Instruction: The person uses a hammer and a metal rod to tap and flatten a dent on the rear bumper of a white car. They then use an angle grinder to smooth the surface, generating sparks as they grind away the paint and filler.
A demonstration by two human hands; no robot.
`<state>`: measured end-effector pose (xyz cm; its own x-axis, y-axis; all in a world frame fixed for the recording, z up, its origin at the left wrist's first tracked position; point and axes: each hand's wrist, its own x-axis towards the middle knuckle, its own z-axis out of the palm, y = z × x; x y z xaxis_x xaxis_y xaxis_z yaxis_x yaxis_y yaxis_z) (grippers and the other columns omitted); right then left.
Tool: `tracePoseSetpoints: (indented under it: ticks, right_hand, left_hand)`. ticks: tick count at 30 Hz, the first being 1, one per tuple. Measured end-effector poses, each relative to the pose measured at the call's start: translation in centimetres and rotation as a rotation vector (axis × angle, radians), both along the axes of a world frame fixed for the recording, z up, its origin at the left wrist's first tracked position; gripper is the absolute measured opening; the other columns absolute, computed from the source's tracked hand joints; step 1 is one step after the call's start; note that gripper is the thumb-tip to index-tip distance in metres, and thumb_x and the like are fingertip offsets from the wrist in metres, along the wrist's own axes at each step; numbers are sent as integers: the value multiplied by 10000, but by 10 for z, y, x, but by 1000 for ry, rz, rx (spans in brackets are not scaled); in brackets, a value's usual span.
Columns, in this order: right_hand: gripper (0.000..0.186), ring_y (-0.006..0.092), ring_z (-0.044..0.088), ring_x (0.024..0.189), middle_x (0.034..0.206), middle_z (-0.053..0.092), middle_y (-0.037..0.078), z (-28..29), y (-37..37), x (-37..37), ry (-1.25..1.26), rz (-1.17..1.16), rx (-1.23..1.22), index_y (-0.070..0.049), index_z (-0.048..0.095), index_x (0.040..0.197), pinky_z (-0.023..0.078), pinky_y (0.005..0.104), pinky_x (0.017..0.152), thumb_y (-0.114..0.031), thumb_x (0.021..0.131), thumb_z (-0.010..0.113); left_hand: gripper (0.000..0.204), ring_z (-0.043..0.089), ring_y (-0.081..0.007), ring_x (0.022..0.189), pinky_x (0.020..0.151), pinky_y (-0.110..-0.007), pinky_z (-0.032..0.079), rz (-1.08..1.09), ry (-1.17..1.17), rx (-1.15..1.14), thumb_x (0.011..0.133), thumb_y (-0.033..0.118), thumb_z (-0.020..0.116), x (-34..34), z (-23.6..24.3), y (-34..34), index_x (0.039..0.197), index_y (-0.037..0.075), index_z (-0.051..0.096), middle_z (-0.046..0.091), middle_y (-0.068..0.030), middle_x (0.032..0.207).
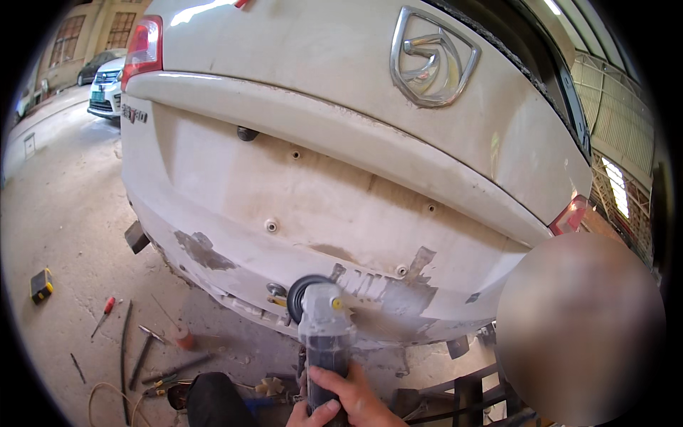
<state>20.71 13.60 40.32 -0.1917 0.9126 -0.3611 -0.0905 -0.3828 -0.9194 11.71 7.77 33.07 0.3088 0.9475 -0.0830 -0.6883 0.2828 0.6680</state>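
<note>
Both of my hands are wrapped round the dark body of an angle grinder [329, 352], a dusty tool with a pale grey head. My right hand [363, 398] grips it from the right, and my left hand [313, 414] closes on its lower end. The grinder's round black disc [304, 295] is at the lower edge of a white car tailgate [235, 188], beside a small latch [276, 292]. Whether the disc touches the metal is hard to tell. Bare grey patches [409, 292] show to the right of the disc.
On the concrete floor at left lie a hammer [144, 356], a red-handled screwdriver [104, 315], pliers [160, 386] and a yellow-black box [42, 285]. A dark-clothed knee [217, 402] is at the bottom. Another white car [107, 89] stands far left. A blurred round patch [580, 327] covers the right side.
</note>
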Motion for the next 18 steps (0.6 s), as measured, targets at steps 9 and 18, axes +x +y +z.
tracePoseSetpoints:
  ticks: [9, 18]
  right_hand:
    - [335, 163, 591, 679, 784, 612, 92, -9, 5, -4, -72, 44, 16, 29, 594, 909, 472, 281, 619, -247, 751, 697]
    - [293, 173, 596, 661, 752, 613, 98, -6, 11, -17, -88, 89, 25, 18, 596, 892, 478, 291, 609, -223, 754, 688]
  left_hand:
    - [393, 585, -148, 741, 649, -288, 481, -20, -10, -25, 873, 358, 562, -3, -10, -2, 1041, 3, 558, 601, -50, 871]
    - [389, 576, -133, 713, 613, -281, 470, 120, 0, -7, 873, 383, 555, -4, -13, 2, 1014, 20, 568, 602, -44, 845]
